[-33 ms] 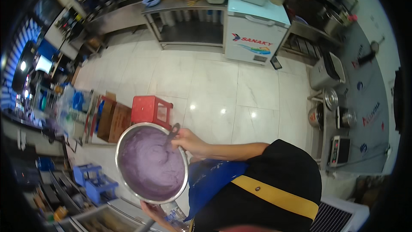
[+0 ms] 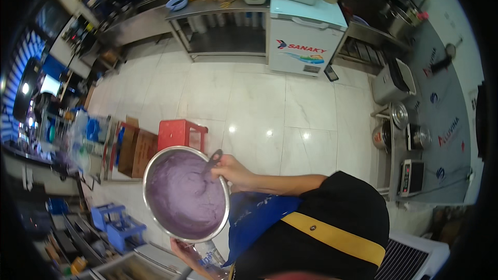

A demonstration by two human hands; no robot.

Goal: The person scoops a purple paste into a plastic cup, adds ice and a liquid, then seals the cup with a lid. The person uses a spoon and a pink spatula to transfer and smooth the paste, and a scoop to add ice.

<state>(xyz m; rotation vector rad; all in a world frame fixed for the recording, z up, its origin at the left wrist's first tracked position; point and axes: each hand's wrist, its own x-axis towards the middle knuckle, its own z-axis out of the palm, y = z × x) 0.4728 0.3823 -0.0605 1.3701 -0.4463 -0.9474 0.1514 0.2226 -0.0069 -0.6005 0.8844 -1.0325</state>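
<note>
A round steel bowl (image 2: 147, 197) tilts in front of me, holding a thick, smooth purple mixture (image 2: 187, 192). My right hand (image 2: 228, 170) is closed round the dark handle of a stirring utensil (image 2: 215, 158) at the bowl's right rim. The utensil's lower end is sunk in the mixture, so its kind is unclear. From underneath, my left hand (image 2: 182, 251) grips the bowl near its lower edge; most of its fingers are hidden by the bowl. Beside my left forearm is clear plastic with blue print (image 2: 210, 259).
A red plastic stool (image 2: 174, 134) stands just beyond the bowl, with a cardboard box (image 2: 142, 153) to its left. Blue stools (image 2: 122, 231) sit at lower left. Across the tiled floor are a steel table (image 2: 223, 41) and a chest freezer (image 2: 306, 41). Shelves with pots (image 2: 399, 119) line the right.
The bowl and both hands sit slightly further right in the picture, and the background has shifted a little. My right hand still holds the utensil.
</note>
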